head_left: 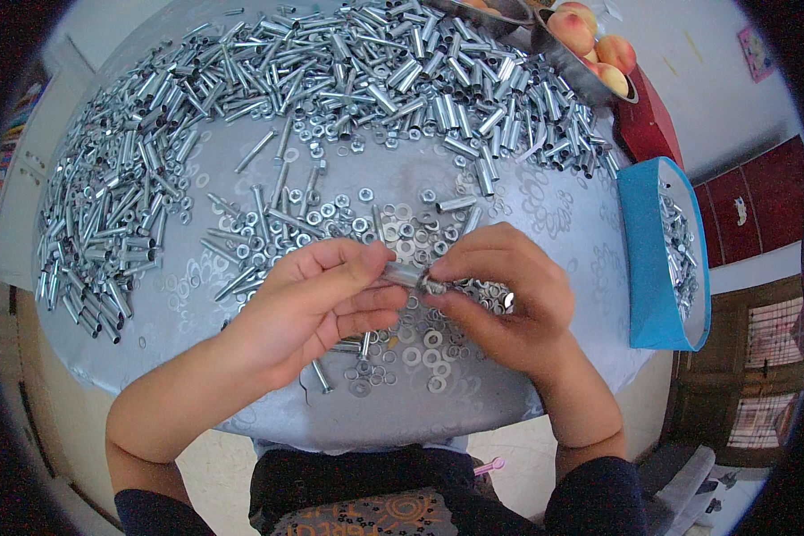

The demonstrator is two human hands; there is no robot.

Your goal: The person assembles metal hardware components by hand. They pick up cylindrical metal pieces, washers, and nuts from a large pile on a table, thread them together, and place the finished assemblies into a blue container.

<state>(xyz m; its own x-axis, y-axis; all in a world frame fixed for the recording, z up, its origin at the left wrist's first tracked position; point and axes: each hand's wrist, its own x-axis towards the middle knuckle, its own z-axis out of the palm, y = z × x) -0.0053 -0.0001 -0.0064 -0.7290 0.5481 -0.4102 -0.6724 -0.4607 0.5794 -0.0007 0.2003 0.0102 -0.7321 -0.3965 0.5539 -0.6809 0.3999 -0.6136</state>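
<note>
Between my hands, above the near middle of the table, is a shiny sleeve anchor bolt (404, 273). My left hand (317, 308) pinches its tube end between thumb and index finger, with the other fingers loosely curled. At the opposite end, the fingertips of my right hand (514, 290) close around what looks like a nut and washer, partly hidden by the fingers. Beneath and around the hands lie loose flat washers (433, 339), hex nuts (328, 211) and several bolts (320, 377).
A large heap of metal sleeves and bolts (268, 67) curves along the table's far and left sides. On the right stands a blue fabric bin (648, 268) holding metal parts. Bowls (570, 71) with peaches (616, 54) and a red box (648, 125) sit at the far right.
</note>
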